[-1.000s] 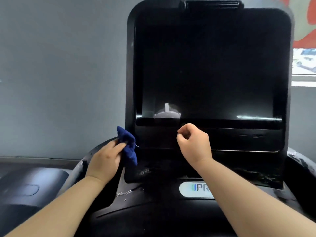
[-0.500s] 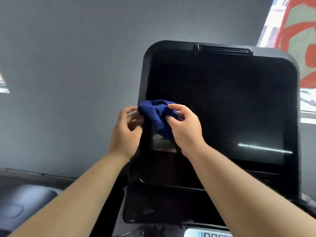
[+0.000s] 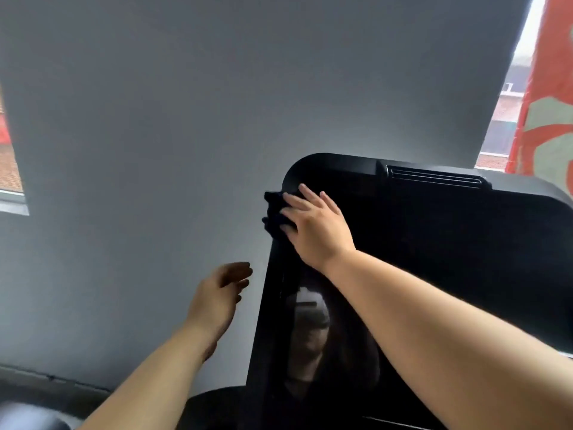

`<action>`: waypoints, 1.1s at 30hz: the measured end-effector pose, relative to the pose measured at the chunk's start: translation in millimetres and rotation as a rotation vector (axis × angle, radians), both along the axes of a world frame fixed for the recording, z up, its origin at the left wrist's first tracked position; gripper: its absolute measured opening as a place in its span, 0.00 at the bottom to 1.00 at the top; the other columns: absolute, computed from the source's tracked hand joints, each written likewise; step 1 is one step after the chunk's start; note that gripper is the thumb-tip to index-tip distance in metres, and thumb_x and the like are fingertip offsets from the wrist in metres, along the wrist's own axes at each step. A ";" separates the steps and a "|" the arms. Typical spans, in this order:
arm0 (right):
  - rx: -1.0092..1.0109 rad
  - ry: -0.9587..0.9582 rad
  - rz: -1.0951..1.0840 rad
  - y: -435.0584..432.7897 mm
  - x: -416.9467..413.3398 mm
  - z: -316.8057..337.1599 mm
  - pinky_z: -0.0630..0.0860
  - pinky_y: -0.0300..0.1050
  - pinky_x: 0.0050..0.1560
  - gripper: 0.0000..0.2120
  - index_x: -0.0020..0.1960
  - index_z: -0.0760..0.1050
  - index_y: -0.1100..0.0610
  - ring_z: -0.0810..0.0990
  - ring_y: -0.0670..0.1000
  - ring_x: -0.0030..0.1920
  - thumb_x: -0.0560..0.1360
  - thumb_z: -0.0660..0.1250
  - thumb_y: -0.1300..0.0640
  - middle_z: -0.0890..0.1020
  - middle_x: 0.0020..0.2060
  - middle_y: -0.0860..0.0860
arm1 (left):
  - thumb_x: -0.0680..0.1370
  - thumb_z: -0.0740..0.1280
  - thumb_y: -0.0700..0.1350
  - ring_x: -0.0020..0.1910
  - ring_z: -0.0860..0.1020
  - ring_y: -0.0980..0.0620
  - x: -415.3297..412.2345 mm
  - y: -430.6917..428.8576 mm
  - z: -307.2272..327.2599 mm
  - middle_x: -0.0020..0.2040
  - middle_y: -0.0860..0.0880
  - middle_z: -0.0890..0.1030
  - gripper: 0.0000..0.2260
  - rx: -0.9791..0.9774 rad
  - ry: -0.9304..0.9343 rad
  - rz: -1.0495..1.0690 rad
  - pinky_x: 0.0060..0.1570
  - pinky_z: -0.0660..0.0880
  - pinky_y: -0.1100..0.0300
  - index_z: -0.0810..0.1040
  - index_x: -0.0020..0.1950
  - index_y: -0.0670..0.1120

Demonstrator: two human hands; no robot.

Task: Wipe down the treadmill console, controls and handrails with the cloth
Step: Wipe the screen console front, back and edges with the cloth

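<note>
Pressing the cloth (image 3: 273, 217) against the top left corner of the treadmill console (image 3: 449, 259) with the right hand (image 3: 317, 231), fingers (image 3: 311, 197) straight and laid flat over the fabric, with no curl or pinch. Probably done that way to spread pressure evenly over the glossy screen and to stop the wad slipping off the edge. Working, by the look of it, from the highest corner, so as to go across and down without smearing cleaned glass. Holding the left hand (image 3: 221, 293) free in the air just beside the console's left edge, apart from it, loosely curled and empty. Likely out of the wiping path on purpose, perhaps ready to steady the frame. As for the cloth itself: bunched rather than folded, so dark as to seem almost black against the black bezel. Mostly hidden under the palm, with a rumpled lobe poking out past the console's left rim. Soft and limp by appearance, apt to mould to the rounded corner. On the screen lower down, only a dim reflection. No sight of controls or handrails from here, so most of the job judged still ahead.
</note>
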State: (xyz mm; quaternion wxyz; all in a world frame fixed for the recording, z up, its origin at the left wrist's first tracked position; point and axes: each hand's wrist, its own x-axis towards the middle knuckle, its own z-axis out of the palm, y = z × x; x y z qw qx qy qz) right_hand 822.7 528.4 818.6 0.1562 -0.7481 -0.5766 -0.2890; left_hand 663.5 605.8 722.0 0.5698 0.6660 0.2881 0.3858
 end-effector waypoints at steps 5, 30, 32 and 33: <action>-0.031 -0.044 0.001 27.8 6.2 22.5 0.45 0.50 0.75 0.17 0.64 0.74 0.40 0.51 0.51 0.77 0.78 0.58 0.52 0.67 0.72 0.42 | 0.81 0.59 0.47 0.60 0.73 0.59 36.2 -10.8 15.3 0.63 0.58 0.75 0.16 0.094 -0.011 -0.059 0.57 0.67 0.66 0.70 0.69 0.57; 0.157 0.070 -0.440 5.6 76.4 85.7 0.64 0.47 0.56 0.15 0.60 0.73 0.51 0.74 0.58 0.59 0.79 0.51 0.55 0.79 0.57 0.53 | 0.82 0.51 0.50 0.74 0.56 0.60 97.8 -7.2 41.2 0.76 0.61 0.56 0.22 0.640 0.057 0.210 0.69 0.53 0.66 0.54 0.77 0.56; 0.064 -0.011 -0.206 9.7 66.8 79.1 0.64 0.47 0.64 0.18 0.67 0.70 0.44 0.70 0.55 0.66 0.80 0.52 0.54 0.74 0.66 0.48 | 0.82 0.52 0.51 0.73 0.57 0.62 100.2 -6.6 38.6 0.76 0.62 0.57 0.22 0.645 0.039 0.232 0.68 0.56 0.66 0.57 0.77 0.57; 0.001 -0.056 -0.079 11.0 59.8 75.4 0.62 0.46 0.68 0.18 0.69 0.68 0.41 0.66 0.53 0.70 0.81 0.52 0.51 0.71 0.69 0.45 | 0.82 0.52 0.51 0.73 0.58 0.62 100.3 -6.6 37.0 0.76 0.63 0.57 0.22 0.651 0.038 0.234 0.68 0.56 0.66 0.58 0.76 0.57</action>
